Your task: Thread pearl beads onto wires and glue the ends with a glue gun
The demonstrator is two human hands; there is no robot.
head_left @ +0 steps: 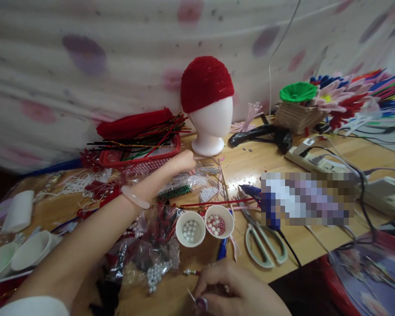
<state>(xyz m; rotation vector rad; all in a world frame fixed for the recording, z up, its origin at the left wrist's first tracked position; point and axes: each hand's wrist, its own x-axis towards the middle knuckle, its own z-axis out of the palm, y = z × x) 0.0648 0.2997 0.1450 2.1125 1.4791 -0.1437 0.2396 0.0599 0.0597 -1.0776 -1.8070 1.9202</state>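
Note:
My left hand (184, 162) reaches forward over clear bags of small beads (208, 193), in front of a white mannequin head (213, 116) wearing a red cap (207, 83). Its fingers are curled downward; what they hold, if anything, is hidden. Near the front edge, my right hand (233, 287) is closed in a pinch on a thin beaded piece (191, 272), partly covered by the fingers. A thin white strand (191, 295) also sticks out from them. Between the hands stand a paper cup of white beads (190, 229) and a cup of red and white beads (219, 222).
Scissors (263, 241) and a blue glue gun (255, 193) lie on the right, by a power strip (319, 160) with cables. A red basket (138, 162) holds pipe cleaners at the back left. More paper cups (33, 250) stand left. Fluffy flowers (335, 96) sit back right.

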